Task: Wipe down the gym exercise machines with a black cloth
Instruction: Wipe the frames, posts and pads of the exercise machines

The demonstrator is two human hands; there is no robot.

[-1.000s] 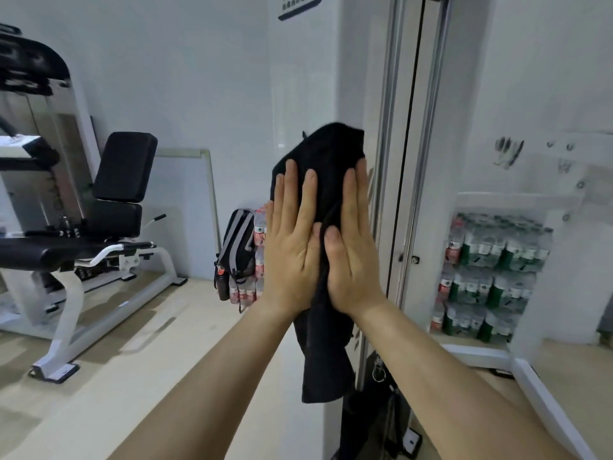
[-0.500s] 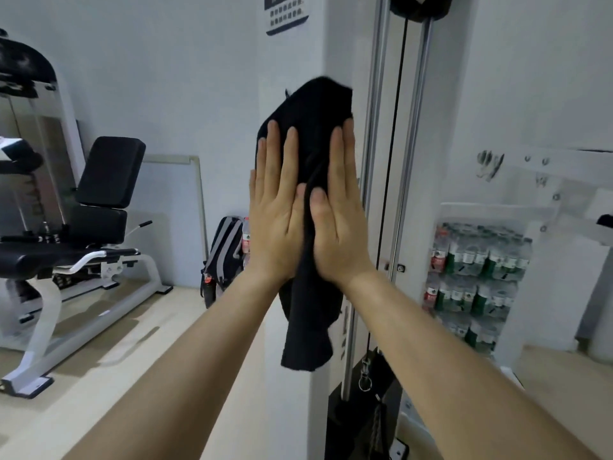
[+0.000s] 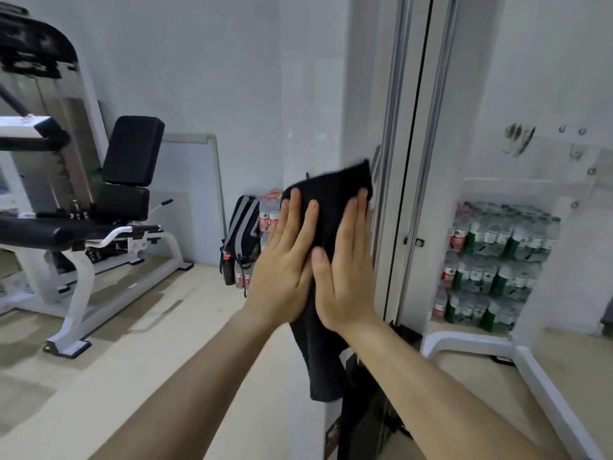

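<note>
Fingers (image 3: 300, 224) spread flat, the left hand (image 3: 282, 270) and right hand (image 3: 345, 273) lie side by side, palms pressing the black cloth (image 3: 331, 197) against the cable machine's white upright (image 3: 365, 94), its loose end hanging below the wrists.

The black cloth (image 3: 331, 207) is half hidden behind both flat hands; the white upright (image 3: 315, 94) runs past the top edge.

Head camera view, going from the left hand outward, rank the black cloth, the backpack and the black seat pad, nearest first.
From the left hand:
1. Black cloth, directly under its palm.
2. Backpack, just left, on the floor.
3. Black seat pad, far left, on the machine.
</note>
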